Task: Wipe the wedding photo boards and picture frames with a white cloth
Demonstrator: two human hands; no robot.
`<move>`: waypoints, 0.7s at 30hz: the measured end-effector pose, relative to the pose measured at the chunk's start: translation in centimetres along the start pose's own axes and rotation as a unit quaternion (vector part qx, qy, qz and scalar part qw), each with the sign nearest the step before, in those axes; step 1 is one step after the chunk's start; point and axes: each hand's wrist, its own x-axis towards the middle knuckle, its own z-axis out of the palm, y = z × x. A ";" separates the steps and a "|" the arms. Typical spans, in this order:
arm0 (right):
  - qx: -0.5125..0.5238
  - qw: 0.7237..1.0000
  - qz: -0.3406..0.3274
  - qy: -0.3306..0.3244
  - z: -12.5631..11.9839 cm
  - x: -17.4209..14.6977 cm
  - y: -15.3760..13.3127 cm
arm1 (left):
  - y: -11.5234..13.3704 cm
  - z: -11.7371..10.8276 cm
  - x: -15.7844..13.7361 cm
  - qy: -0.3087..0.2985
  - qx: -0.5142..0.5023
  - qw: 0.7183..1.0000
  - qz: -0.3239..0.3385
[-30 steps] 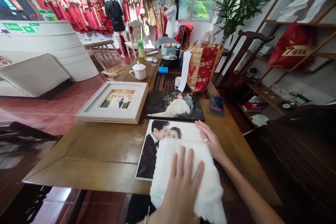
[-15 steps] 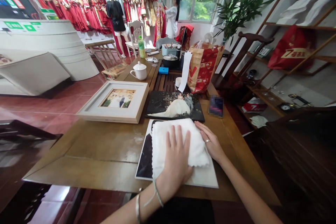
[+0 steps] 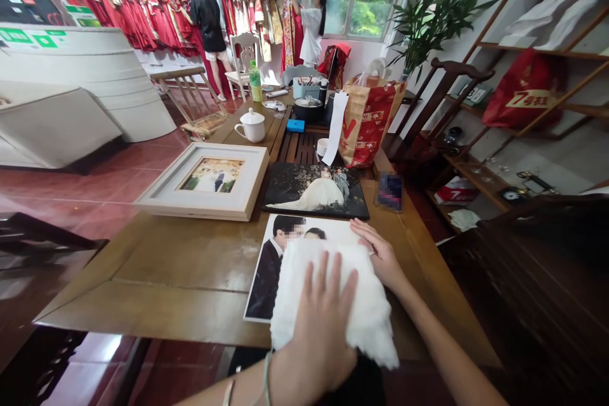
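Under my left hand (image 3: pixel 323 317) lies a white cloth (image 3: pixel 299 266), pressed flat by the palm with the fingers spread. The cloth covers much of a photo print (image 3: pixel 265 279) of a couple; its lower right part is hidden, and the cloth hangs past the near table edge. My right hand (image 3: pixel 380 254) rests along the print's right side, fingers stretched out and close together, near the cloth's edge. Just beyond lies a dark wedding photo panel (image 3: pixel 309 193). Left of that is a pale framed wedding picture (image 3: pixel 254 184).
A wooden table (image 3: pixel 181 266) carries a lidded white cup (image 3: pixel 252 127), a blue box (image 3: pixel 295 125), a green bottle (image 3: pixel 255 82), a red and tan paper bag (image 3: pixel 366 120) and a phone-like blurred object (image 3: pixel 390 193). Two people stand by hanging red garments (image 3: pixel 166 13). Shelves are on the right.
My left hand has drawn the cloth toward me, uncovering the upper part of the photo print. My right hand stays at the print's right side.
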 end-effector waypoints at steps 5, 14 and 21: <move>-0.035 0.999 0.003 -0.008 0.0 -0.2 -0.5 | -3.3 -2.2 3.1 0.028 0.033 0.990 -0.135; -0.043 0.999 0.002 -0.009 0.2 -0.3 -0.5 | -2.7 -0.9 -4.9 -0.058 0.008 0.998 -0.026; -0.036 0.999 -0.002 -0.018 0.0 0.0 -0.3 | -5.9 -3.5 -3.5 -0.015 -0.009 0.997 -0.073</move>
